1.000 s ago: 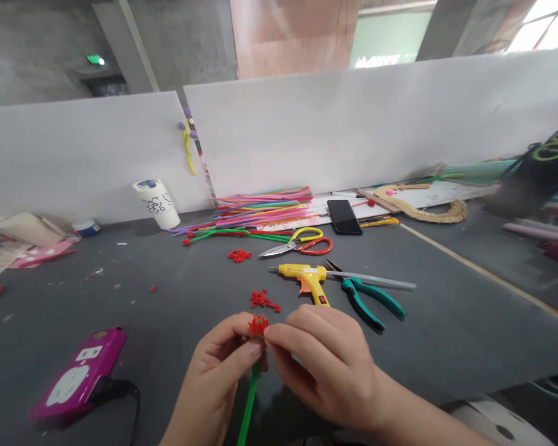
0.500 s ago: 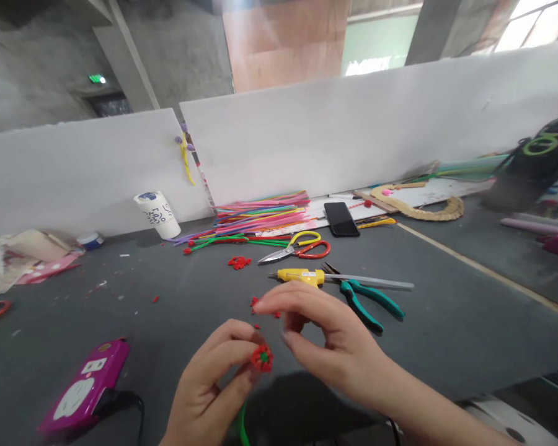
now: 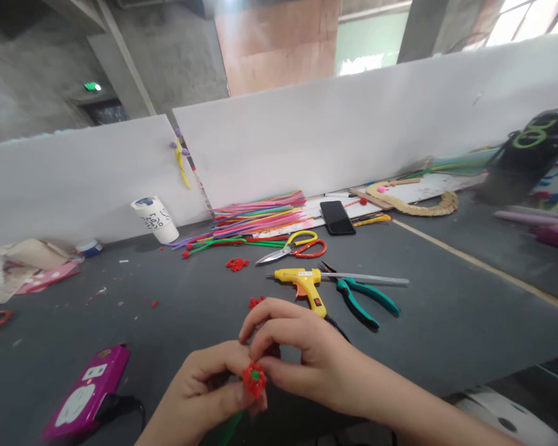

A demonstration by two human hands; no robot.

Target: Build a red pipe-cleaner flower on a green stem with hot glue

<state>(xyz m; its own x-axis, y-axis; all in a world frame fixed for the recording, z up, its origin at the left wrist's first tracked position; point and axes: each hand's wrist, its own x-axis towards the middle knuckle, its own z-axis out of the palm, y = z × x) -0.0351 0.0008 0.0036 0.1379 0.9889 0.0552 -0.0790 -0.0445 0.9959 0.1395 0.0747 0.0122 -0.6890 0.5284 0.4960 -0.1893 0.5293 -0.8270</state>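
Observation:
A small red pipe-cleaner flower point(image 3: 254, 380) with a green centre faces up at the near middle of the table. My left hand point(image 3: 214, 387) pinches it between thumb and fingers, and its blurred green stem point(image 3: 230, 428) hangs below. From the right, my right hand point(image 3: 302, 353) meets the flower's edge with thumb and forefinger closed on it, though the exact contact is partly hidden. Just beyond my right hand lie small red pieces point(image 3: 255, 301), some covered by the fingers. A yellow glue gun point(image 3: 299, 276) with a clear glue stick rests behind that hand.
Teal-handled pliers point(image 3: 367, 297) lie right of the glue gun, with scissors point(image 3: 291, 249) behind it. Further back are a red cluster point(image 3: 237, 264), coloured pipe cleaners point(image 3: 260, 217) and a phone point(image 3: 337, 218). A purple device point(image 3: 89, 393) with a cord sits at the near left.
My right hand has moved down and left, from open beside the flower to touching it. The flower has shifted slightly down and left, and more of the glue gun shows.

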